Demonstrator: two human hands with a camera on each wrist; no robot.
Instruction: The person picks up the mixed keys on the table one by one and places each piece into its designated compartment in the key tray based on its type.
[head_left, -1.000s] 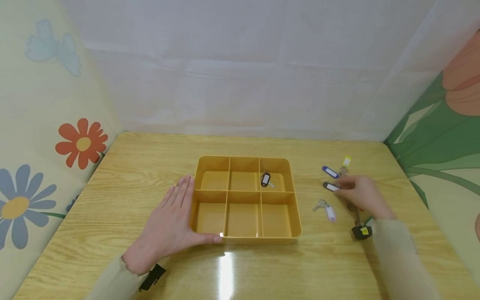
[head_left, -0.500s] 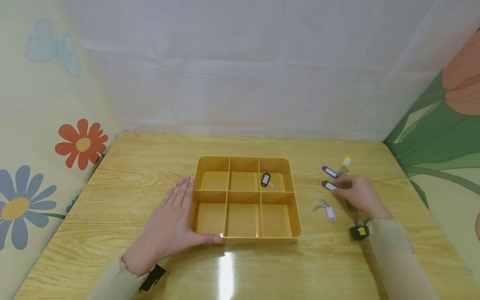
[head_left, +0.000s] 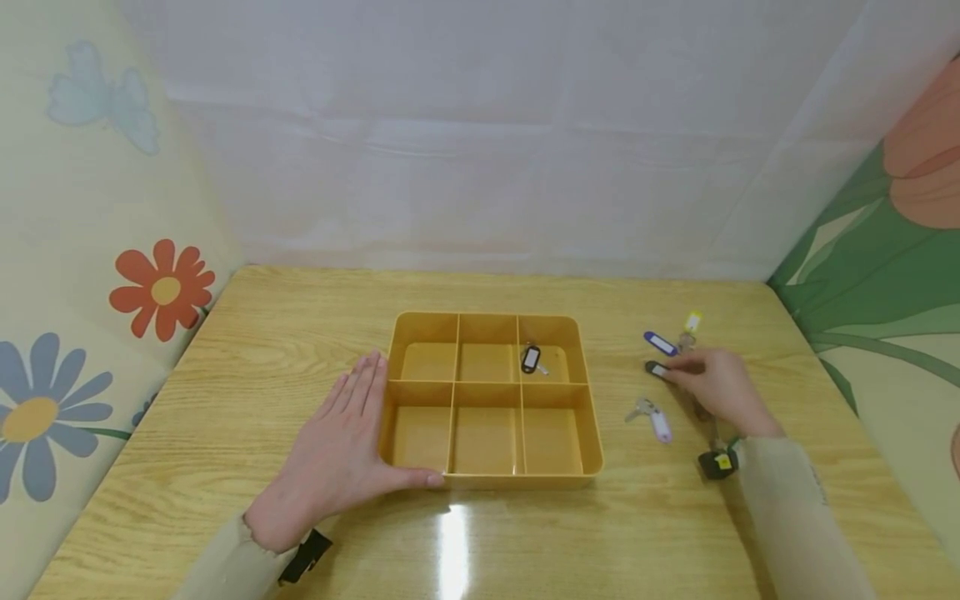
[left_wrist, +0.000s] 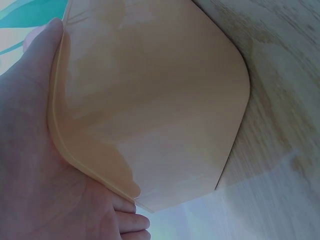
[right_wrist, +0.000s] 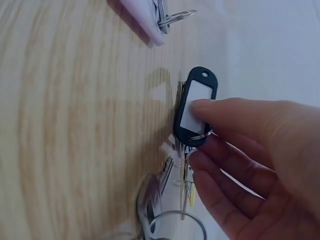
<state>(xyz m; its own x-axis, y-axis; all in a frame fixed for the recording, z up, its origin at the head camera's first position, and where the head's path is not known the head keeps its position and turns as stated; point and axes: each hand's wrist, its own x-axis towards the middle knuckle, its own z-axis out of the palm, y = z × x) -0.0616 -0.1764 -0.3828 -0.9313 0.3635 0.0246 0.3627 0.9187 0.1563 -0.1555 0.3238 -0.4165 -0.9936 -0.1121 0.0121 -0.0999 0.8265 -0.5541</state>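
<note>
My right hand (head_left: 716,387) pinches a dark key tag (right_wrist: 197,92) with a white label, the thumb on the label and the fingers behind it. A metal ring (right_wrist: 201,135) hangs from its lower end; whether a key is on that ring I cannot tell. My left hand (head_left: 337,442) lies with straight fingers along the left side of a yellow six-section box (head_left: 517,481), its thumb on the front edge. In the left wrist view this hand (left_wrist: 65,170) touches the box's rounded rim. A black key tag (head_left: 531,360) with a key lies in the back right compartment.
Beyond my right hand lie a blue key tag (head_left: 661,343) and a yellow one (head_left: 693,322). A lilac tag (head_left: 661,427) with keys rests between hand and box. More keys (right_wrist: 150,200) lie under the hand. A white sheet (head_left: 480,183) stands behind the table.
The right hand has shifted very slightly left, and the dark tag now stands more tilted in its pinch. The left hand and the box stay in place.
</note>
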